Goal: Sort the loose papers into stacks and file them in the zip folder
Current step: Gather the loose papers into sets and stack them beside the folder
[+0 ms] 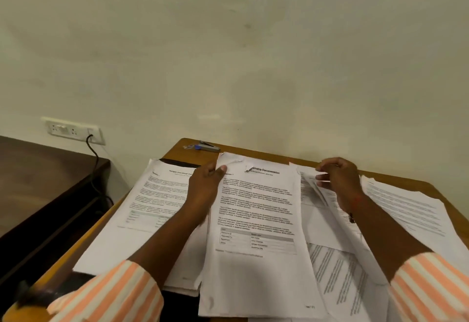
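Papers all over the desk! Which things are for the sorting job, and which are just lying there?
For the job: left pile, middle sheet pinched by the left hand, loose sheets held by the right hand, right pile.
Just lying about: stapler, wall socket, black cable.

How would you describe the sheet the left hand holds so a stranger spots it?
On the wooden desk against the wall, papers lie spread. The middle sheet has its top-left corner held by the left hand. Unlike its neighbours, its top edge is curled beside a bold heading ending "Documentation".
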`<action>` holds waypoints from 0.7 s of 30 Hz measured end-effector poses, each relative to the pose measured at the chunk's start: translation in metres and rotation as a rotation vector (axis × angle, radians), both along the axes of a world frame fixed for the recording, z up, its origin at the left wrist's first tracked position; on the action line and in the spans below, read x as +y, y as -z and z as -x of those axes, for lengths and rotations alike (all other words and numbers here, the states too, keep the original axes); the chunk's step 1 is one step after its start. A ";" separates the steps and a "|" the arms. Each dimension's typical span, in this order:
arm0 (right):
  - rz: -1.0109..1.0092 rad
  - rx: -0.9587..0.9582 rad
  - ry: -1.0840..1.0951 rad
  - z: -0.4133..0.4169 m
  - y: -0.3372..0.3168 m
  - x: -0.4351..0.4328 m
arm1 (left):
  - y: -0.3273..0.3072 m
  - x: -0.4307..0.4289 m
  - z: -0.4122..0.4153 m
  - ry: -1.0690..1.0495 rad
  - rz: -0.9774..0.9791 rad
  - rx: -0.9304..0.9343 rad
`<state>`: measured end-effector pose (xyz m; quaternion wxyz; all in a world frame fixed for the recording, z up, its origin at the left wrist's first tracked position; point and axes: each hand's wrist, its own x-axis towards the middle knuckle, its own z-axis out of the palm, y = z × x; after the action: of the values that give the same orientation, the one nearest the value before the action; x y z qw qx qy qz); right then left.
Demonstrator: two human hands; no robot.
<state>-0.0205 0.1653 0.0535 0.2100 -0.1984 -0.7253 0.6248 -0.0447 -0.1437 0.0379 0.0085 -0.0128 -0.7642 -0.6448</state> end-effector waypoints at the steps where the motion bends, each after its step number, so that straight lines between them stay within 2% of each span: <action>1: -0.069 -0.029 -0.027 0.014 0.001 -0.005 | 0.005 -0.002 0.001 -0.010 0.000 -0.011; 6: -0.659 -0.130 -0.307 0.102 -0.003 -0.056 | 0.026 -0.008 0.012 -0.079 0.037 -0.034; 10: -0.957 -0.198 -0.532 0.174 0.002 -0.120 | 0.035 -0.009 0.020 -0.135 0.073 -0.022; 14: -1.160 -0.286 -0.653 0.234 0.020 -0.176 | 0.042 -0.011 0.027 -0.158 0.086 -0.046; 17: -1.268 -0.323 -0.650 0.262 0.035 -0.195 | 0.042 -0.010 0.029 -0.200 0.131 -0.045; 21: -1.302 -0.367 -0.645 0.279 0.053 -0.204 | 0.042 -0.006 0.029 -0.202 0.194 -0.066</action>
<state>-0.2996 -0.0386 0.0009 -0.0332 0.0875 -0.9940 0.0565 -0.0732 -0.1492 -0.0043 0.0473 0.0846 -0.8203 -0.5637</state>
